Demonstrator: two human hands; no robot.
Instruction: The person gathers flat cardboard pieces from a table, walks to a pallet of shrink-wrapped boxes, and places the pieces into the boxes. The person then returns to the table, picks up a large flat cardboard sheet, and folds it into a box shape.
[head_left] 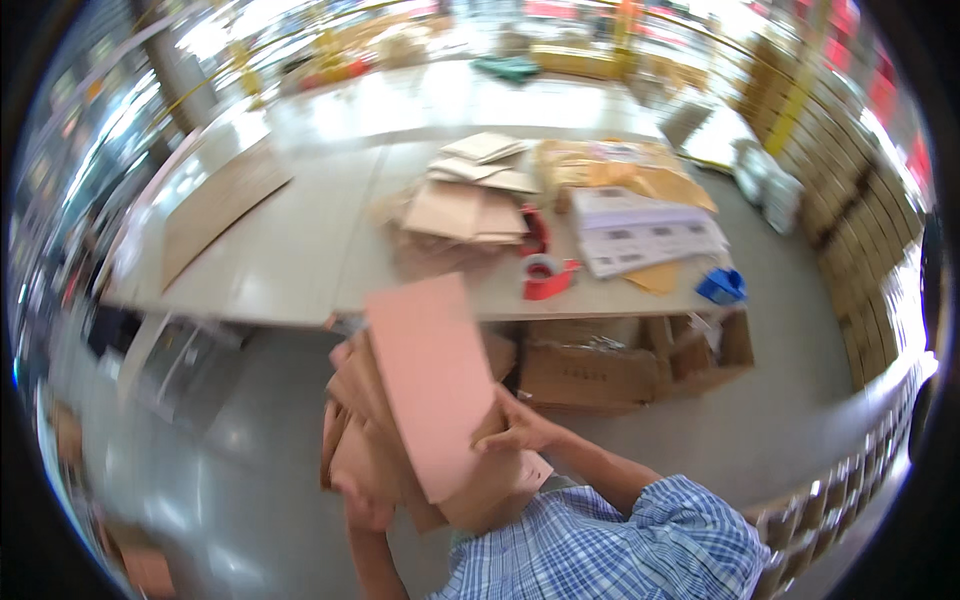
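Note:
A fanned bundle of flat cardboard pieces (432, 385) is held against my body, in front of the table's near edge. The top piece is a smooth pinkish-brown rectangle; browner pieces stick out beneath it to the left. My right hand (515, 422) grips the bundle's right side, thumb on top and the fingers partly hidden under it. At the lower left, my left hand (365, 503) is closed on the bundle's edge, blurred by motion. Beyond it on the table lies a loose pile of similar flat cardboard pieces (470, 205).
The wide pale table (300, 265) bears a brown board (220, 215) at left, red tape rolls (548, 278), printed white sheets (650, 235), brown paper packages (605, 155) and a blue object (722, 286). Cardboard boxes (590, 375) stand underneath. Stacked cartons (870, 240) line the right.

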